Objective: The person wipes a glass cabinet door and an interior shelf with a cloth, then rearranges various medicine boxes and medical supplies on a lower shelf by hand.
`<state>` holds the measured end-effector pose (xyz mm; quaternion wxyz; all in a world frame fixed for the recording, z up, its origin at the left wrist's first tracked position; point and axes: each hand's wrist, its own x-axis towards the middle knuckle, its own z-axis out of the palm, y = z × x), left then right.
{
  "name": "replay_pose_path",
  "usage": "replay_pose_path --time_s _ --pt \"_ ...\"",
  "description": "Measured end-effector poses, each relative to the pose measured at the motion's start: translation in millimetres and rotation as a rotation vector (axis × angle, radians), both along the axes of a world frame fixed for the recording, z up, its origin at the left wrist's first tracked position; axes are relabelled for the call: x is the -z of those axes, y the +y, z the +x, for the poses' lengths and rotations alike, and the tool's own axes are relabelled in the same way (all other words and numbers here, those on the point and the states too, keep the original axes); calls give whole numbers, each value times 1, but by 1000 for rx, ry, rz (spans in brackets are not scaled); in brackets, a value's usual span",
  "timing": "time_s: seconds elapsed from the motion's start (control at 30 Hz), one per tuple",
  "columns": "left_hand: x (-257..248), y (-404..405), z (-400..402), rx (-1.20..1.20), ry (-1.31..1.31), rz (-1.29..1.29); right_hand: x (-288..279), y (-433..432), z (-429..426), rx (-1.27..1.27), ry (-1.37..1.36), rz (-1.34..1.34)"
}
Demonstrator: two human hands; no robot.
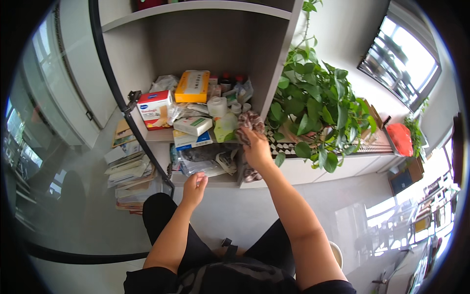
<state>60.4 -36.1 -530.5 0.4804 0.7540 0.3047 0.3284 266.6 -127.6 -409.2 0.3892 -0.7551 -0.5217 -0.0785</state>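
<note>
My right hand (256, 147) grips a brown and white patterned cloth (251, 119) at the right front edge of a cabinet shelf; part of the cloth hangs below. My left hand (195, 188) is in front of the lower compartment with its fingers loosely curled, holding nothing visible. On the shelf stand a red and white bandage box (155, 109), a yellow box (192, 86), a small white and green box (192, 125) and a blue and white box (192, 140). White tape rolls (217, 106) and a yellow-green packet (225, 127) lie nearer the cloth.
An open glass door with a black frame (110, 84) is at the left, beside a stack of papers (136, 172) on the floor. Plastic-wrapped items (205, 165) fill the lower compartment. A trailing green plant (312, 106) spreads over the low cabinet at the right.
</note>
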Motion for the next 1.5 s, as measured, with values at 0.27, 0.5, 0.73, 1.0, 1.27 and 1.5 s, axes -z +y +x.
replay_pose_path --time_s 0.27,0.5,0.73,1.0,1.27,1.5 --pt "22 14 -5 52 -92 -258 50 -40 -45 -52 1078 305" --pt "8 -4 -30 47 -40 -106 71 -47 -15 242 416 180" --pt "10 -11 -39 63 59 39 75 -11 42 311 97 -220" --pt "2 -14 -38 147 245 133 72 27 80 375 -101 -509" --pt "-13 3 -13 142 -14 -116 58 -5 54 276 -87 -270" --pt "-93 52 -7 -15 -475 -252 -17 -3 -24 118 -56 132"
